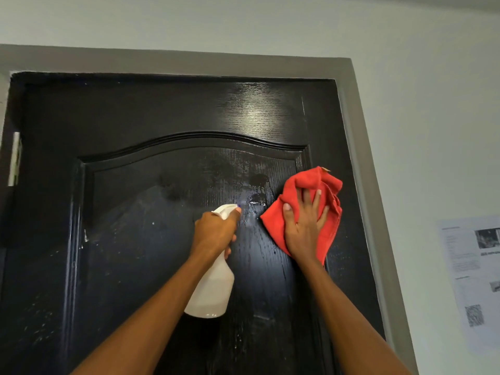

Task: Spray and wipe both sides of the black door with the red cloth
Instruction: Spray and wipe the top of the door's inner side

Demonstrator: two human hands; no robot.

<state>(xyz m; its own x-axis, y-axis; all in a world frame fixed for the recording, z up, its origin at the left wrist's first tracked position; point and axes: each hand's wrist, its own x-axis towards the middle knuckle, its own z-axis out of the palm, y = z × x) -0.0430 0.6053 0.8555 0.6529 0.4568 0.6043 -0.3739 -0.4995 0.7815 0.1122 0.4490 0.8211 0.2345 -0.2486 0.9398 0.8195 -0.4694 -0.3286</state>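
Note:
The black door point(151, 239) fills the view, shut in its grey frame, with an arched raised panel and wet streaks near its upper right. My left hand point(215, 234) grips a white spray bottle point(213, 290) by the neck, its nozzle pointing at the wet patch on the panel. My right hand point(304, 226) presses the red cloth point(303, 185) flat against the door's right side, fingers spread over the crumpled fabric. The two hands are close together, about a hand's width apart.
The grey door frame point(359, 158) runs along the top and right. A pale wall point(433, 117) lies to the right with a printed paper sheet point(476, 280) stuck on it. A hinge gap shows at the door's left edge point(15, 158).

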